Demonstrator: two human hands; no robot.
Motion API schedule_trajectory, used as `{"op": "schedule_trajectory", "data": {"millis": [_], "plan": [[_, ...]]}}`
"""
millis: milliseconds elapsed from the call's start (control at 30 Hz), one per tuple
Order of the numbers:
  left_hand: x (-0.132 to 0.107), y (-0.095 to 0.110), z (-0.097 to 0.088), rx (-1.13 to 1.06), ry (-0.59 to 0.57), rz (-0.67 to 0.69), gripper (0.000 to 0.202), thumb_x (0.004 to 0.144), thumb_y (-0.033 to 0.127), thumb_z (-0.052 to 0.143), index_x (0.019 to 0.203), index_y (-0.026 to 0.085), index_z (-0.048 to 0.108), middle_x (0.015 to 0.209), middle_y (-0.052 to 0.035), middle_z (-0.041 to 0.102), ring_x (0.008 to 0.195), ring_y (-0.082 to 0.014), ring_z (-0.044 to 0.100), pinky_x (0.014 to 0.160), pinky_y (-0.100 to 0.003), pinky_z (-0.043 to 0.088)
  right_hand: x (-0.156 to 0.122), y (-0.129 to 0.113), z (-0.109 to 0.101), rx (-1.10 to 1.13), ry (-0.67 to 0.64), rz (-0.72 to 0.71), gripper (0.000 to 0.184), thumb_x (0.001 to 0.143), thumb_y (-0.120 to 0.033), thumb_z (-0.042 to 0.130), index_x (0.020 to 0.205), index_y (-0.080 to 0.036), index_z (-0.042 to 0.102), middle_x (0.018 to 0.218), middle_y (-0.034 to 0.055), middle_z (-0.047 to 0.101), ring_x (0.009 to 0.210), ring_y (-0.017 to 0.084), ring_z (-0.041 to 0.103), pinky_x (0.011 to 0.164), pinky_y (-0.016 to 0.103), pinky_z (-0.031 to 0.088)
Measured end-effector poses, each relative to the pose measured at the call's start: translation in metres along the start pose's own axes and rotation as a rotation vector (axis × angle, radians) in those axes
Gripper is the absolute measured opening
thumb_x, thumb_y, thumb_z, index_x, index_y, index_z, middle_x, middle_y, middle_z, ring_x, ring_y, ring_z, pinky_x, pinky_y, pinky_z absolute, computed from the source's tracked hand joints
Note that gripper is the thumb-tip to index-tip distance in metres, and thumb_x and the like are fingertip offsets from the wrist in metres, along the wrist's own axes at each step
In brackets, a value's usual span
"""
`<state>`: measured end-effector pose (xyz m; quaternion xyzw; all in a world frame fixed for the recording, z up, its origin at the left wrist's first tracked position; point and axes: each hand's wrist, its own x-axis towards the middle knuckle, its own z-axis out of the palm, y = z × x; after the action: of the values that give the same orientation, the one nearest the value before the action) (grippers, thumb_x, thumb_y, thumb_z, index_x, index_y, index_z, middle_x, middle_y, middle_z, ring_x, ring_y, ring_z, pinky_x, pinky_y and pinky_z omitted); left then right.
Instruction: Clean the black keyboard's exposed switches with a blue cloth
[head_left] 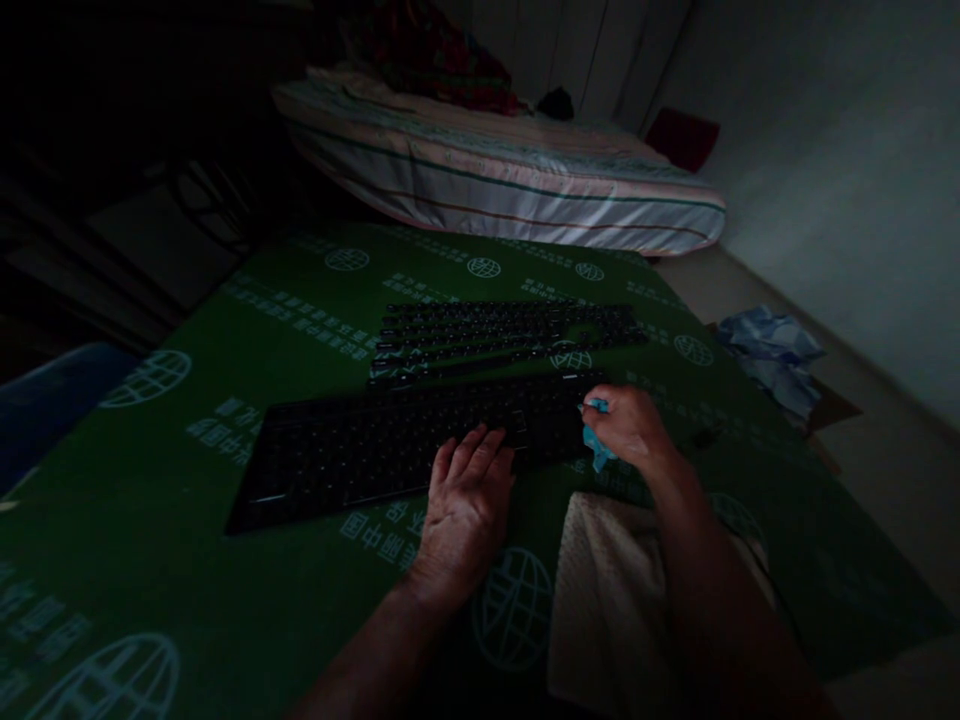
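Extends left forearm (382,640) and right forearm (705,550) forward, both bare and converging from the lower edge. Lays left hand (469,505) palm down, fingers (480,452) side by side and slightly bent. Shows right hand (626,422) curled into a pinch, set apart and slightly farther forward than the left.

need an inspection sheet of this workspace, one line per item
surface: green table with pale printed globes and lettering
job's things: keyboard; rows of keycaps beyond it; blue rag
clutter: pale towel by the right forearm
hands: left hand rests on the keyboard; right hand grips the rag at its right end
cables: thin dark line beside the towel, possibly a cord; too dim to confirm
surroundings: bed behind, wall at right; dim light
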<state>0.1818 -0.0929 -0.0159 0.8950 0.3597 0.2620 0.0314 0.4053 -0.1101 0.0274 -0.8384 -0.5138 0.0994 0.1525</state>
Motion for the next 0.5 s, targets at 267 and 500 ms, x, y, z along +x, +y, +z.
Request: {"op": "schedule_trajectory", "data": {"millis": [267,500], "plan": [[0.0007,0.0008,-0.0005,0.008,-0.012,0.002,0.025,0.090,0.017,0.046,0.108,0.018,0.064,0.125,-0.0091,0.059,0.119,-0.0271,0.050,0.102,-0.048,0.036,0.0001,0.0013,-0.0033,-0.017,-0.047,0.007,0.017,0.074,-0.026,0.056,0.079,-0.020,0.071,0.066,0.0024,0.067,0.059,0.014,0.059,0.054,0.023,0.036],[0.0000,0.0007,-0.0008,0.004,-0.015,0.009,0.025,0.089,0.017,0.047,0.109,0.018,0.063,0.126,-0.0091,0.059,0.120,-0.0278,0.050,0.102,-0.049,0.036,0.0016,-0.0017,-0.0014,-0.027,-0.051,0.010,0.016,0.074,-0.023,0.056,0.079,-0.020,0.071,0.066,0.0026,0.067,0.060,0.015,0.059,0.056,0.023,0.037]]}}
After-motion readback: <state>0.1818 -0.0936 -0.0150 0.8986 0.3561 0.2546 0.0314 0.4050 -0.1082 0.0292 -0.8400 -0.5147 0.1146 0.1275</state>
